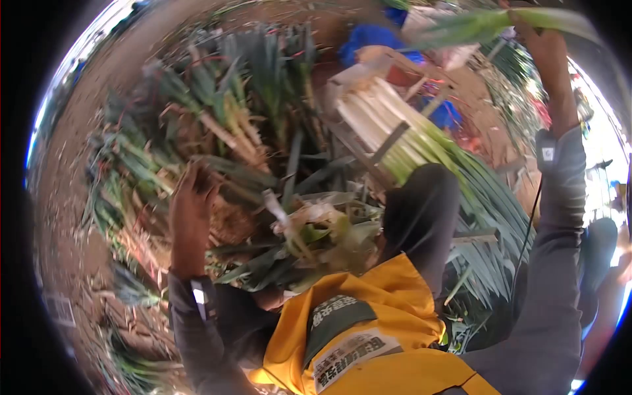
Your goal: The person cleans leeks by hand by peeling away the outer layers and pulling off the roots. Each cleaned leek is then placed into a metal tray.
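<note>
Right hand [536,43] grips one leek [477,27]; left hand [189,197]: finger state cannot be determined. One frame [392,141] bears one leek stack [370,108].

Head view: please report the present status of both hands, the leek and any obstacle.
Right hand outstretched, holding long green-and-white leek. Left hand by dark-green leek heap, grip unclear. Possible obstacle: slatted wooden frame with white-stemmed leeks, between hands.

**Qty: 1 L hand [193,191], 1 R hand [543,49], 1 apron [368,283]**

Min. 1 held leek [474,27], blurred; 1 wooden frame [390,143] w/ 1 leek pile [368,112]; 2+ leek bundles [240,85], exact no. unclear; 2 grey sleeves [556,197], 1 white tag [548,154] ea.
</note>
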### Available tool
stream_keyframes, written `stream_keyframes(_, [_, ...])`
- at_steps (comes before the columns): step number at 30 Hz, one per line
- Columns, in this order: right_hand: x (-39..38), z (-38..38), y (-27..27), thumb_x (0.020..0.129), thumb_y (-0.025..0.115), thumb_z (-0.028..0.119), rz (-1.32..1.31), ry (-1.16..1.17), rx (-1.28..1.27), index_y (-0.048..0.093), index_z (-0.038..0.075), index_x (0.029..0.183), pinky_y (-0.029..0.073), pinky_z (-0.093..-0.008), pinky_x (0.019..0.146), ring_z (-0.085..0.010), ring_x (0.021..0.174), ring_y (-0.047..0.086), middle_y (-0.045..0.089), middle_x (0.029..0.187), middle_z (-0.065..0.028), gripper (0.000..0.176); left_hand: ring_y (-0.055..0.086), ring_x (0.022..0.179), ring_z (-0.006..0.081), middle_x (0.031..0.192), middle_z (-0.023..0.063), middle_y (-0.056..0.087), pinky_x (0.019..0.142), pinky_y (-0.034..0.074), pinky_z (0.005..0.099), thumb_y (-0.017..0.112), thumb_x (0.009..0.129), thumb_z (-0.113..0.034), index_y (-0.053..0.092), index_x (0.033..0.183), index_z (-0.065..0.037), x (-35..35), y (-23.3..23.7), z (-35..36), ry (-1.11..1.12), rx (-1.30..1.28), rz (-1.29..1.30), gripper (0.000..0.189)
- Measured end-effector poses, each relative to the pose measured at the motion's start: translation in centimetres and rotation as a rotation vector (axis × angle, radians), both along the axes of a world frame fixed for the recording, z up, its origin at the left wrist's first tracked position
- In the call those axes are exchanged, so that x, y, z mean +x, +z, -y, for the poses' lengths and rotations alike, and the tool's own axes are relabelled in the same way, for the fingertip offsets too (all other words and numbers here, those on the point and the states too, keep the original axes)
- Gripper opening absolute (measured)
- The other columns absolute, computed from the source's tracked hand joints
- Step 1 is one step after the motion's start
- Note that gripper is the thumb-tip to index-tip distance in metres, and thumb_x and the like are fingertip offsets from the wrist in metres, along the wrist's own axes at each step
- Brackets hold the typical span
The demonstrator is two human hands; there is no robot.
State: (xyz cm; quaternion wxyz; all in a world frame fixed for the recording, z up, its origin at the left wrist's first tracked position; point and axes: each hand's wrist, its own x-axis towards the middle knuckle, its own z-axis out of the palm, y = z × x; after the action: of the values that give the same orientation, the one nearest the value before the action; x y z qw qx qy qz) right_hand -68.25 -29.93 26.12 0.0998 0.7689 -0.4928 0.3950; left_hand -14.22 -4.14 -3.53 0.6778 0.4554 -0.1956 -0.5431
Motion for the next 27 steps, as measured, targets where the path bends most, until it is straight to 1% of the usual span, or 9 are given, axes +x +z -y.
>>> stream_keyframes(3, [-5.0,0.3,-0.2,0.093,0.064,0.031,-0.478,-0.246,0.255,0.064,0.003,0.124,0.049,-0.0453,0.095,-0.0390,0.103,0.067,0.070,0.109,-0.0222,0.042,0.053,0.125,0.0182,0.136,0.0013,0.057,0.108,0.040,0.0349,0.052,0.106,-0.026,0.052,0.142,-0.008,-0.7,-0.5,1.2,-0.012,0.025,-0.011,0.041])
stream_keyframes(4, [-6.7,-0.1,-2.5,0.094,0.064,0.034,-0.686,-0.107,0.102,0.061,0.007,0.129,0.050,-0.0454,0.088,-0.0366,0.105,0.066,0.068,0.115,-0.0208,0.044,0.052,0.126,0.0187,0.137,0.0019,0.056,0.108,0.040,0.0355,0.051,0.106,-0.026,0.051,0.143,-0.007,-0.8,-0.7,1.5,-0.013,0.041,-0.029,0.041])
stream_keyframes(6, [-8.2,0.8,-6.8,0.088,0.072,0.031,-0.770,-0.201,0.438,0.060,0.011,0.131,0.050,-0.0451,0.092,-0.0366,0.108,0.064,0.067,0.117,-0.0176,0.049,0.051,0.126,0.0193,0.138,0.0025,0.055,0.108,0.041,0.0361,0.051,0.106,-0.026,0.050,0.144,-0.007,-2.0,-0.3,2.2,-0.024,0.060,-0.045,0.042])
stream_keyframes(10, [-7.0,0.8,-20.4,0.089,0.068,0.037,-0.888,-0.121,0.832,0.068,0.006,0.105,0.050,-0.0503,0.087,-0.0367,0.102,0.065,0.068,0.104,-0.0187,0.035,0.057,0.111,0.0176,0.130,0.0072,0.057,0.102,0.044,0.0301,0.055,0.105,-0.025,0.053,0.139,-0.005,-4.4,0.1,2.8,-0.072,0.098,0.119,0.040])
stream_keyframes(11, [-12.2,3.4,-30.0,0.085,0.070,0.040,-0.791,0.125,0.541,0.071,0.008,0.102,0.054,-0.0506,0.077,-0.0382,0.088,0.069,0.071,0.093,-0.0179,0.036,0.057,0.105,0.0162,0.125,0.0067,0.057,0.098,0.044,0.0280,0.057,0.104,-0.025,0.055,0.137,-0.004,-5.0,0.8,3.1,-0.053,0.154,0.100,0.039])
stream_keyframes(13, [-10.0,1.8,-36.0,0.091,0.067,0.041,-0.803,0.008,0.858,0.068,0.003,0.105,0.053,-0.0503,0.083,-0.0384,0.098,0.067,0.069,0.105,-0.0202,0.041,0.053,0.094,0.0123,0.113,0.0022,0.054,0.088,0.044,0.0260,0.062,0.102,-0.028,0.057,0.135,-0.002,-5.4,-0.1,4.0,-0.038,0.224,0.100,0.042])
stream_keyframes(18, [-8.3,-0.6,-37.9,0.093,0.065,0.038,-0.593,0.019,0.698,0.062,0.000,0.101,0.051,-0.0518,0.079,-0.0397,0.093,0.066,0.064,0.104,-0.0209,0.039,0.050,0.095,0.0101,0.110,-0.0013,0.052,0.096,0.040,0.0314,0.062,0.101,-0.036,0.056,0.136,-0.004,-6.2,-1.1,5.7,-0.064,0.265,0.166,0.048])
stream_keyframes(20, [-8.2,0.2,-38.1,0.094,0.064,0.037,-0.566,0.039,0.690,0.061,0.000,0.100,0.050,-0.0523,0.077,-0.0397,0.092,0.066,0.064,0.103,-0.0205,0.038,0.062,0.081,0.0109,0.097,0.0015,0.067,0.080,0.050,0.0270,0.059,0.103,-0.029,0.064,0.124,-0.004,-7.8,0.0,6.9,0.031,0.331,0.158,0.033])
stream_keyframes(27, [-5.0,4.9,-40.4,0.093,0.062,0.029,-0.555,0.111,0.553,0.057,0.004,0.098,0.050,-0.0505,0.073,-0.0351,0.100,0.060,0.057,0.101,-0.0149,0.026,0.061,0.086,0.0108,0.099,0.0008,0.066,0.083,0.049,0.0277,0.060,0.103,-0.028,0.064,0.124,-0.003,-8.4,-1.1,8.3,-0.051,0.351,0.174,0.032])
